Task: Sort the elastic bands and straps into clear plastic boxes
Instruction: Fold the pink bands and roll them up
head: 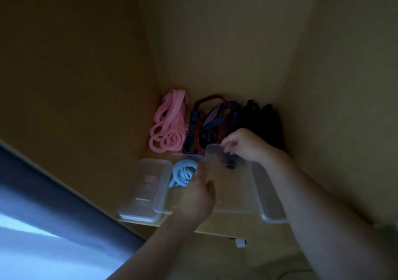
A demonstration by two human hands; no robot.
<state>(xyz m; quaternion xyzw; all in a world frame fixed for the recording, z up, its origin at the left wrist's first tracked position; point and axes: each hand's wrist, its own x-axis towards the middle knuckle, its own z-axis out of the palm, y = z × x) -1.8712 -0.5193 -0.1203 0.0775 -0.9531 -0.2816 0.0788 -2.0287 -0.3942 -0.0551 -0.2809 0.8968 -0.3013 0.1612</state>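
**Grip on a black strap inside the middle box**

Right hand (243,146) pinches a black strap (228,163) between thumb and fingertips, the rest of the grip curled in. The strap hangs inside the middle box (232,202); too dim to tell if its end touches the floor. Left hand (197,195) lies on that box's left rim; can't tell whether the fingers hook the rim or just press.

Risks, my call:
- The springy strap could pop out or drape over the rim if let go high.
- The light box sits near the front edge of the shelf (215,226) and may slide or tip if the left hand lifts.
- Dark straps in this light are easy to mis-sort.

Counts:
- Clear boxes (140,191): four pieces in a row, boxes versus lids unclear.
- Blue band (183,173): one, coiled in the second piece from the left.
- Loose piles behind: three, namely pink bands (170,122), striped straps (213,120) and a black pile (265,118). Items per pile can't be counted.
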